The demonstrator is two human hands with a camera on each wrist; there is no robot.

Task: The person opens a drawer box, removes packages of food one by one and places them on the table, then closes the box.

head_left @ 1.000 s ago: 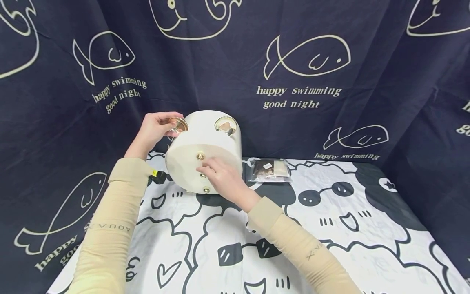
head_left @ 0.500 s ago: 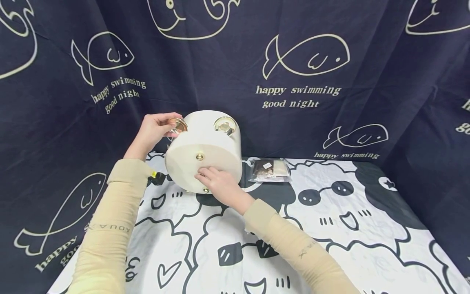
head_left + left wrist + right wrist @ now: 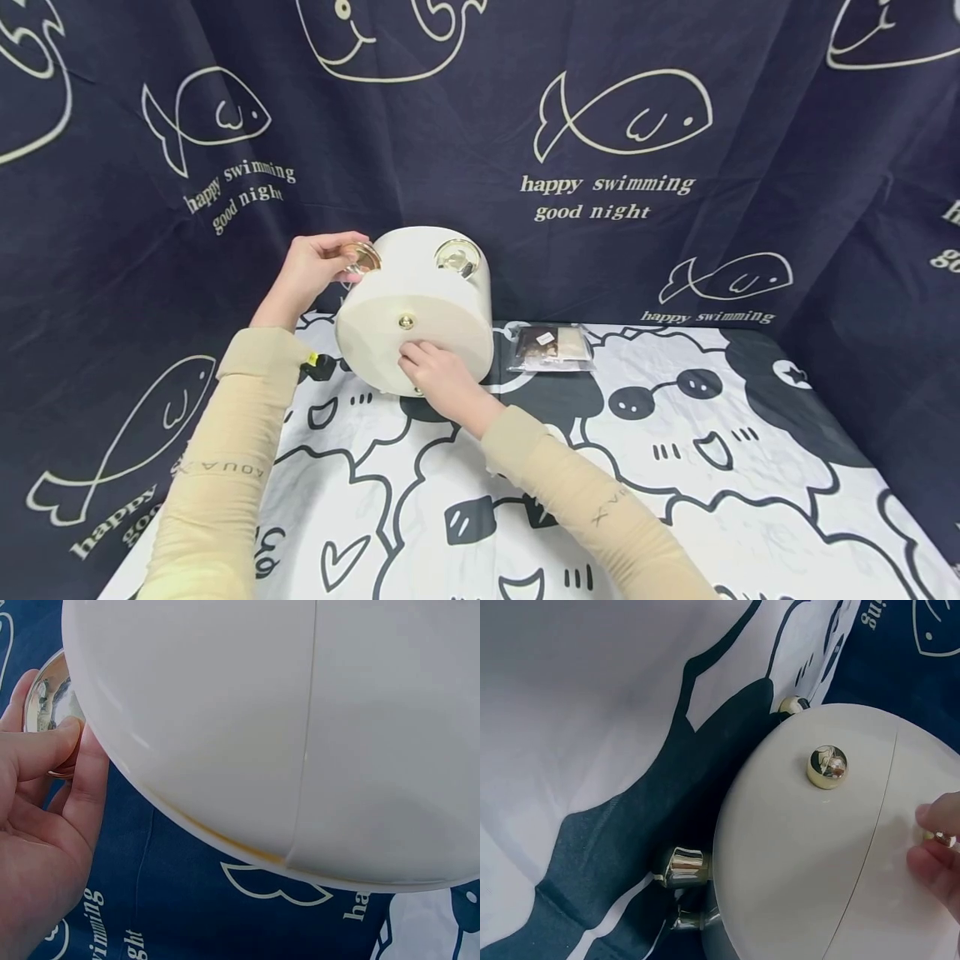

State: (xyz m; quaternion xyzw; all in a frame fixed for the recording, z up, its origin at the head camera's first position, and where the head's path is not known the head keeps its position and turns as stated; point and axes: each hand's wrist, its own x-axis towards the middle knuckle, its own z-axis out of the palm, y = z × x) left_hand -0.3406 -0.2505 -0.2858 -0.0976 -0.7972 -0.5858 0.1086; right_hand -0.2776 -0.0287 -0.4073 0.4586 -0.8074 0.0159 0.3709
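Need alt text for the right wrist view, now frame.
A right hand pinches a small gold knob on the face of a rounded off-white object. A second gold knob sits across a thin seam; shiny metal fittings jut from its side, near black-and-white patterned cloth.

Navy fish-print curtain (image 3: pixel 465 158), soft vertical folds, pale lettering; black-and-white cartoon-print cloth (image 3: pixel 442 475) below
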